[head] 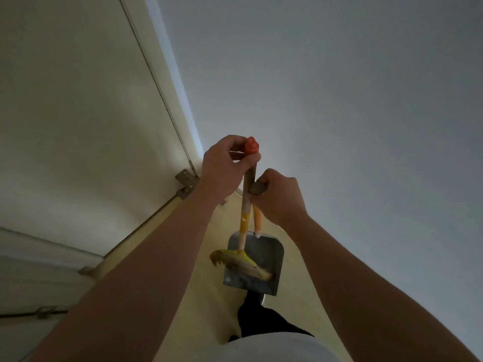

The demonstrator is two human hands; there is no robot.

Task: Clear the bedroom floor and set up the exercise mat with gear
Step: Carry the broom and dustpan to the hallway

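A broom (244, 212) with a red cap on its handle and a yellow head with straw bristles stands nearly upright in front of me. My left hand (224, 168) is closed around the top of its handle, just under the red cap. A metal dustpan (261, 259) with an orange handle hangs right behind the broom head. My right hand (277, 197) grips the top of the dustpan's handle. Both tools are held close together above the pale yellow floor (206, 304).
A white door (86, 121) with metal hinges stands at my left. A plain grey-white wall (339, 100) fills the right side. My dark trouser leg (261, 317) and white shirt show at the bottom. A narrow strip of floor runs between door and wall.
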